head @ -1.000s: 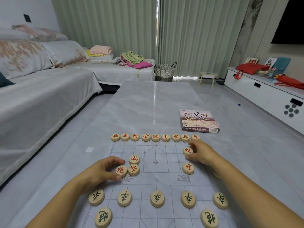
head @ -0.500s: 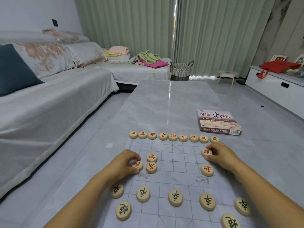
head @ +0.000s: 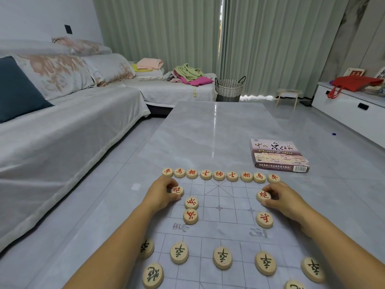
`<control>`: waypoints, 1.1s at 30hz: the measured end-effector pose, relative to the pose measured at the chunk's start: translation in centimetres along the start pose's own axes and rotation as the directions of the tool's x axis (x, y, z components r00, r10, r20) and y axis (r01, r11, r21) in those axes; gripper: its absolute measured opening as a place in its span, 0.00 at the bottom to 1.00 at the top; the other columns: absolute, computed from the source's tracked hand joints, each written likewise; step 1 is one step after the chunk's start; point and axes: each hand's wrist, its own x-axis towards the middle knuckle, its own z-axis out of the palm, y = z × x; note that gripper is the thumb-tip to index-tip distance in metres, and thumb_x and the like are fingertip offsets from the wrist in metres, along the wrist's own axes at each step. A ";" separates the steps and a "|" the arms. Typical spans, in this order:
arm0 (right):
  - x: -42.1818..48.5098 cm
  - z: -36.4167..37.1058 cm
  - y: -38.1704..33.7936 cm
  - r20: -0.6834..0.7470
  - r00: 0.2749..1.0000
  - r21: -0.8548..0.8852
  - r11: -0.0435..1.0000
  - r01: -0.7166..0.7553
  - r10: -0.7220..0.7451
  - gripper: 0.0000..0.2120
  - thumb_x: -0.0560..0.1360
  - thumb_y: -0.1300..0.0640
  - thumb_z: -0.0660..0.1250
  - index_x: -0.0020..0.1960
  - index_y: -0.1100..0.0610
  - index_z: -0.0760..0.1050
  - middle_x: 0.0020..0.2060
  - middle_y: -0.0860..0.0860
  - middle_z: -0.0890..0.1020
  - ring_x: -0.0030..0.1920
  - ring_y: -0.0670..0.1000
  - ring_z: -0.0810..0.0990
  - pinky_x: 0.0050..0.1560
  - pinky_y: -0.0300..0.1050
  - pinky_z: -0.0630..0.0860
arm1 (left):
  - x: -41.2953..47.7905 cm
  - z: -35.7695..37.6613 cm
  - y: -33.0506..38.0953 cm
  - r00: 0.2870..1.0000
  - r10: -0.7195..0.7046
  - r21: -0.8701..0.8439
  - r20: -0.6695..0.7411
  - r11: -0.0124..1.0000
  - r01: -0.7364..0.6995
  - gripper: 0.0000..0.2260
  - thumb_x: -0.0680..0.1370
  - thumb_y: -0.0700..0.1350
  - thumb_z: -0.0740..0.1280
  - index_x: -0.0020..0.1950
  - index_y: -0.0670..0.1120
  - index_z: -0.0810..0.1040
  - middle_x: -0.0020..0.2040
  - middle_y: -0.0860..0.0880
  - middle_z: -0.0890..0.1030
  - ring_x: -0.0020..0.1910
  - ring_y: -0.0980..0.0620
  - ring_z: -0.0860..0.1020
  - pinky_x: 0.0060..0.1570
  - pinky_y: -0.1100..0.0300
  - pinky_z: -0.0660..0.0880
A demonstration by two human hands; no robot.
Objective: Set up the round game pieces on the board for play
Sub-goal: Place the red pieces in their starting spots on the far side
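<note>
A thin clear board sheet [head: 218, 208] with a printed grid lies on the grey table. Along its far edge stands a row of several round wooden pieces with red characters [head: 219, 175]. My left hand [head: 161, 193] pinches a red cannon piece [head: 177, 190] flat on the board near the left end of that row. My right hand [head: 284, 198] grips another red cannon piece [head: 263, 196] on the right side. Three red soldier pieces lie loose: two at left [head: 190, 215], one at right [head: 264, 219]. A near row of dark-lettered pieces [head: 222, 258] crosses the board.
A Chinese chess box [head: 279, 155] lies on the grey table [head: 208, 132] beyond the right end of the red row. A covered sofa [head: 62, 130] runs along the left. A woven basket [head: 229, 88] and a small stool stand past the table's far end.
My left hand slid its red cannon piece away from the two soldiers, up and left toward the far row. My right hand stayed on its cannon. The view shifted left.
</note>
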 end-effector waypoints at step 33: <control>-0.9 0.7 -3.7 -0.137 0.976 -0.136 0.979 0.151 -0.170 0.20 0.74 0.57 0.66 0.66 0.53 0.70 0.65 0.53 0.72 0.63 0.52 0.71 0.66 0.48 0.66 | -7.9 -4.1 -1.4 0.991 -0.130 -0.090 -0.024 0.988 0.127 0.19 0.72 0.43 0.71 0.62 0.46 0.73 0.62 0.47 0.75 0.62 0.50 0.72 0.58 0.59 0.68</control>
